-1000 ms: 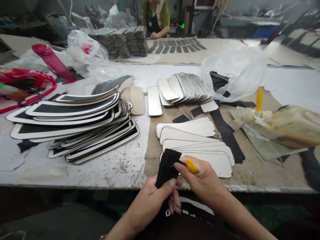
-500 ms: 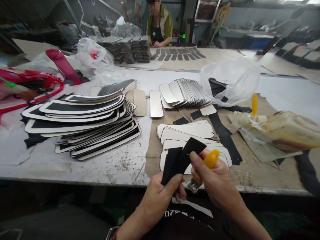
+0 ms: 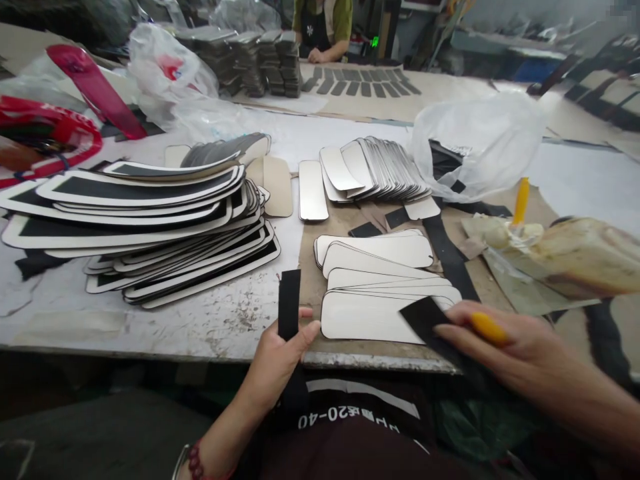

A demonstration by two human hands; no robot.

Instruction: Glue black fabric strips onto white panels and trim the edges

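Note:
My left hand (image 3: 280,350) grips a black strip (image 3: 289,300) near the table's front edge, the strip standing upright above the thumb. Over to the right, my right hand (image 3: 505,343) pinches another black strip (image 3: 423,320) between thumb and fingers. That same hand also holds a brush with a yellow handle (image 3: 489,328); its bristle end is hidden. Between my hands lie fanned white panels (image 3: 373,317) with dark edges and rounded corners, on brown paper (image 3: 311,267). The tip of the right strip overlaps the nearest panel in view.
Black panels with white borders (image 3: 150,193) are stacked at left. More pale panels (image 3: 390,170) stand behind. At right are a clear plastic bag (image 3: 480,147) and a stained container (image 3: 590,253) with a yellow handle (image 3: 521,200) beside it. A co-worker (image 3: 327,33) stands across the table.
My hands have moved apart, left hand leftward and right hand rightward. The black strips that were together are now separated, one in each hand. The view has tilted down.

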